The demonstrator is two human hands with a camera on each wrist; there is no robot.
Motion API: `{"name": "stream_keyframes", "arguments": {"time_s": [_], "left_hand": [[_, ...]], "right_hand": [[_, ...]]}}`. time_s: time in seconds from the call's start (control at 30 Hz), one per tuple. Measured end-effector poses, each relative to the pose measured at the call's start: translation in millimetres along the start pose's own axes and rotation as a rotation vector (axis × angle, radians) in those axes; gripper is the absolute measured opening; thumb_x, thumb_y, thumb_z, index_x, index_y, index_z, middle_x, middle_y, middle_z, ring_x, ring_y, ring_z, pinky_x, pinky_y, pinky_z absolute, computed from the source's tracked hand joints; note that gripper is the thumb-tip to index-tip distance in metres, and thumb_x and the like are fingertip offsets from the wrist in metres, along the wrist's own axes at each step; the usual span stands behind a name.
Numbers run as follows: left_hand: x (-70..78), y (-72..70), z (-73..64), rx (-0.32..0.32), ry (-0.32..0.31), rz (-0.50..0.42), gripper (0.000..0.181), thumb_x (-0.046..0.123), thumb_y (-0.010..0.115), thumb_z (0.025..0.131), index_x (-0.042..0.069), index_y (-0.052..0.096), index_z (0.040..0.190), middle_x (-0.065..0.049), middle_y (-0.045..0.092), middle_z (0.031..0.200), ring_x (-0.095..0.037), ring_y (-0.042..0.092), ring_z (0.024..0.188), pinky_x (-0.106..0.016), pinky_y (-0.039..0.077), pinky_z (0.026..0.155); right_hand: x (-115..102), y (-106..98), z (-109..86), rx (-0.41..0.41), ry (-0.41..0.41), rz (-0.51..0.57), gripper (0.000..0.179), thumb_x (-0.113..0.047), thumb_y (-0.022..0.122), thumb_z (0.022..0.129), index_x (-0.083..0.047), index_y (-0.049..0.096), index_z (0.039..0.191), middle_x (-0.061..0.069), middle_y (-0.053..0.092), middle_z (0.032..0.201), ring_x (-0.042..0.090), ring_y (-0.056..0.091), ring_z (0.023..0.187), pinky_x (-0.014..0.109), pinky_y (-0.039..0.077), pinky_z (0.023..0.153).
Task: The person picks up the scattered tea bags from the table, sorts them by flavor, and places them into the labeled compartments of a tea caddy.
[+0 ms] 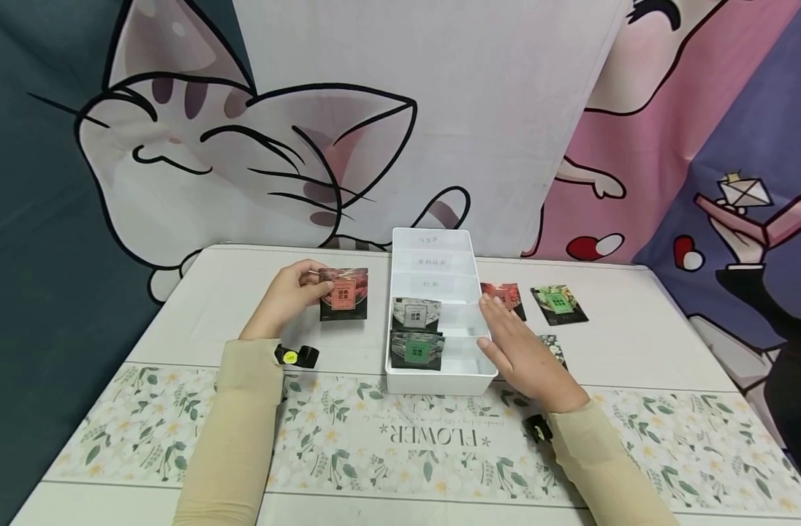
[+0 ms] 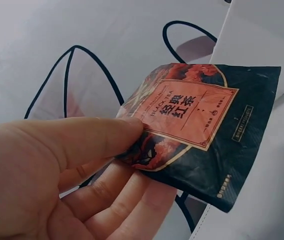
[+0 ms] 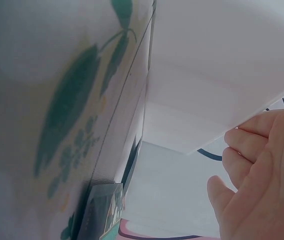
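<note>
My left hand (image 1: pixel 294 292) pinches a red and black tea bag sachet (image 1: pixel 344 294) between thumb and fingers, left of a white divided box (image 1: pixel 410 385). In the left wrist view the sachet (image 2: pixel 192 120) is tilted, its orange label reading "BLACK TEA", with the thumb on its printed face. My right hand (image 1: pixel 522 354) lies along the box's right side, fingers fairly straight and fingertips right at the rim, as the right wrist view also shows. A grey-white sachet (image 1: pixel 416 315) and a green-labelled sachet (image 1: pixel 416 352) stand in the two front compartments, on their left side.
Right of the box lie a red sachet (image 1: pixel 511 294), a green sachet (image 1: pixel 560 304) and another sachet (image 1: pixel 553 346) partly hidden by my right hand. Handwritten labels mark the box's rear compartments. A floral strip (image 1: pixel 348 446) crosses the table; a cartoon cloth (image 1: pixel 400 161) hangs behind.
</note>
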State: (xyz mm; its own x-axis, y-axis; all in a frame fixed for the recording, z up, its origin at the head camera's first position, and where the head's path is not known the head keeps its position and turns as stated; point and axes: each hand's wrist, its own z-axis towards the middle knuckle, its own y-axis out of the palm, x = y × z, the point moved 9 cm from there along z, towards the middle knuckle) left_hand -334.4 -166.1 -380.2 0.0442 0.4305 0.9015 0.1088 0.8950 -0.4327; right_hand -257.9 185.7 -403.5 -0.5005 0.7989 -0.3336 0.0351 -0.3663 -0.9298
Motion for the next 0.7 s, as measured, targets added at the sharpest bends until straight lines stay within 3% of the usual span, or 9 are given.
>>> {"name": "stream_keyframes", "arguments": {"time_s": [0.2,0.43,0.7], "left_hand": [[2.5,2.4,1.2,0.011,0.029,-0.015,0.029,0.008,0.065,0.099,-0.004,0.060,0.125,-0.019,0.069,0.109,-0.013,0.066,0.087,-0.025,0.059,0.080],[4.5,3.4,1.3,0.028,0.060,-0.035,0.030,0.008,0.066,0.098,-0.004,0.061,0.125,-0.022,0.068,0.112,-0.010,0.066,0.088,-0.021,0.055,0.078],[5.5,6.5,2.4,0.040,0.065,-0.034,0.031,0.010,0.067,0.098,-0.004,0.060,0.125,-0.021,0.069,0.111,-0.007,0.067,0.085,-0.019,0.055,0.077]], "right_hand": [[0.2,-0.5,-0.1,-0.006,0.005,-0.006,0.068,-0.040,0.039,0.110,-0.006,0.014,0.163,0.011,0.016,0.169,0.030,0.009,0.156,0.052,0.015,0.125],[-0.2,-0.4,-0.4,-0.005,0.001,-0.017,0.068,-0.039,0.039,0.110,-0.005,0.015,0.162,0.010,0.015,0.169,0.033,0.012,0.155,0.049,0.013,0.126],[-0.7,-0.8,-0.5,-0.002,-0.001,-0.013,0.067,-0.039,0.039,0.110,-0.004,0.015,0.162,0.012,0.017,0.168,0.030,0.008,0.156,0.049,0.012,0.126]]}}
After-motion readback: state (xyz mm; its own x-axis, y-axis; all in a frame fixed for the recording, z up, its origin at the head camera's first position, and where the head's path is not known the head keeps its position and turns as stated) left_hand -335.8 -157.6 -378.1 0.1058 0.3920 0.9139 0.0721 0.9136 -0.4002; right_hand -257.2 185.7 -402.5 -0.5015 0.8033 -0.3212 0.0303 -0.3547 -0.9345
